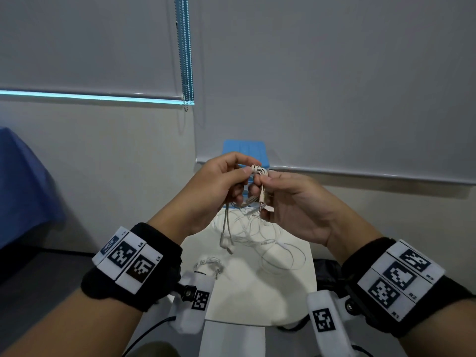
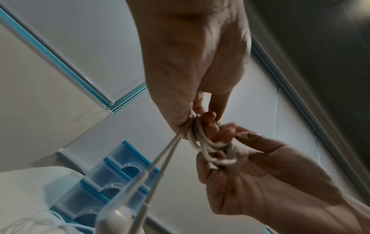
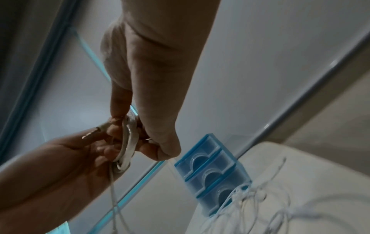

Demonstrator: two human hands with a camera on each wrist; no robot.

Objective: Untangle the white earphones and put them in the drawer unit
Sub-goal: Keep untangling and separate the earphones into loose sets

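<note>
I hold a coiled bundle of off-white earphones (image 1: 258,171) (image 2: 202,145) (image 3: 128,142) in the air in front of the blue drawer unit (image 1: 253,150) (image 2: 112,178) (image 3: 212,166). My left hand (image 1: 251,166) (image 2: 200,120) (image 3: 110,142) grips the coil. Two cable ends hang from it with the earbuds (image 1: 226,244) (image 2: 118,218) above the white table (image 1: 257,292). My right hand (image 1: 266,184) (image 2: 230,142) (image 3: 128,120) pinches the cable just above the jack plug (image 1: 262,199) (image 3: 91,133), which hangs down. All three drawers that show are shut.
A loose tangle of thin white cable (image 1: 273,243) (image 3: 260,197) lies on the table below my hands. A small braided cable (image 1: 208,266) lies nearer me. Blue cloth (image 1: 23,189) is at the far left. Roller blinds with a bead chain (image 1: 186,60) hang behind.
</note>
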